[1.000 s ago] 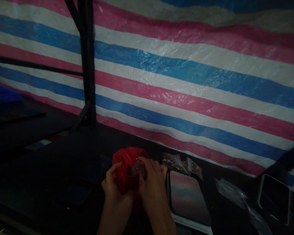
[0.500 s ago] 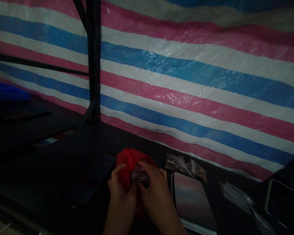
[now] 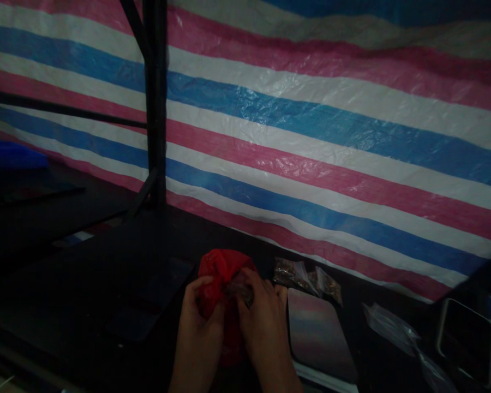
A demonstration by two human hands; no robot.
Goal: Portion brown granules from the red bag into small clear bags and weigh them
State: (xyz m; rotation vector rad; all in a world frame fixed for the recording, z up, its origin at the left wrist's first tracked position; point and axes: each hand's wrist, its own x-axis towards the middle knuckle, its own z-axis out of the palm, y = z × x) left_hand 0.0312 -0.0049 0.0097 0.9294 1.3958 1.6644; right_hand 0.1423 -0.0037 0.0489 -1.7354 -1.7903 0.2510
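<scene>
A crumpled red plastic bag (image 3: 225,262) lies on the dark table (image 3: 147,256) in front of me. My left hand (image 3: 202,319) grips its left side, thumb and fingers closed on the plastic. At the bag's mouth, my right hand (image 3: 264,311) pinches a small clear plastic bag (image 3: 240,286); what is inside it is too dark to make out. Just right of my right hand sits a flat device with a shiny top (image 3: 321,327), perhaps a scale. Behind it are small zip bags (image 3: 290,271) with brownish contents.
Flat clear plastic bags (image 3: 390,327) lie to the right, beside a phone-like dark object with a light rim (image 3: 466,341). A black metal post (image 3: 157,109) rises at the back left before a striped plastic sheet (image 3: 311,136). Something blue (image 3: 16,154) is at far left.
My right hand has moved slightly, and the small clear bag shows less between its fingers. The red bag's top has shifted a little. My left hand keeps its grip.
</scene>
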